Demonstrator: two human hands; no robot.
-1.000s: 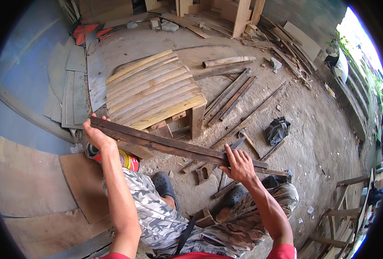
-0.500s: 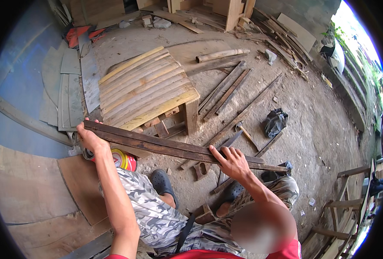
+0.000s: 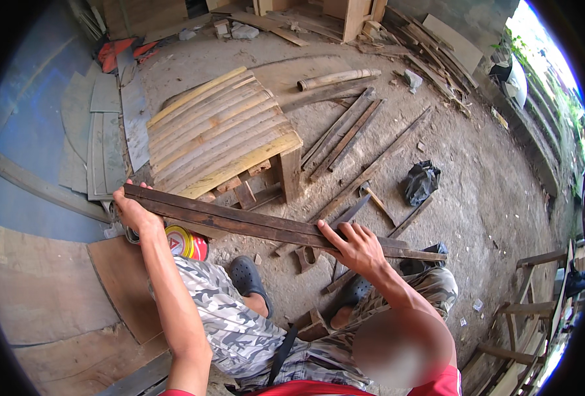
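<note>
Two long, dark wooden strips (image 3: pixel 240 222) lie side by side across my lap, raised above my knees and slanting down to the right. My left hand (image 3: pixel 137 210) is closed round their left end. Farther along, my right hand (image 3: pixel 358 249) grips both strips from above, its index finger and thumb stretched along the wood. Past the right hand, one strip reaches beyond the other. Below them on the ground are a handsaw (image 3: pixel 354 208), partly covered by the strips, and a hammer (image 3: pixel 381 207) with a wooden handle.
A low slatted wooden table (image 3: pixel 220 125) stands ahead, left of centre. Beside my left knee is a red and yellow can (image 3: pixel 188 244). Loose wood strips (image 3: pixel 346 135) and a black plastic bag (image 3: pixel 420 183) lie on the dirt floor. A wooden frame (image 3: pixel 526 310) stands at right.
Both hands keep their grip. The strips' left end has shifted slightly left, and the longer strip's right tip sticks out a little farther right.
</note>
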